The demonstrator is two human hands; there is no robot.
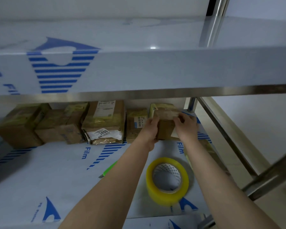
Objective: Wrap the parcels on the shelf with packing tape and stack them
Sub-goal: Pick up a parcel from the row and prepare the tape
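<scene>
Held small brown parcel from both sides: left hand curled round its left face, right hand wrapped over its upper right corner, fingertips on the clear-taped top. Kept it at the right end of the row of parcels along the back of the lower shelf, just beside the barcode-labelled parcel; could not tell whether lifted or resting. Reached well past the yellow tape roll, set flat on the shelf between the forearms, and past the green knife left of the left forearm. Worked over white protective film printed in blue, under an upper shelf filmed alike, beside a polished steel post and pale wall at right.
</scene>
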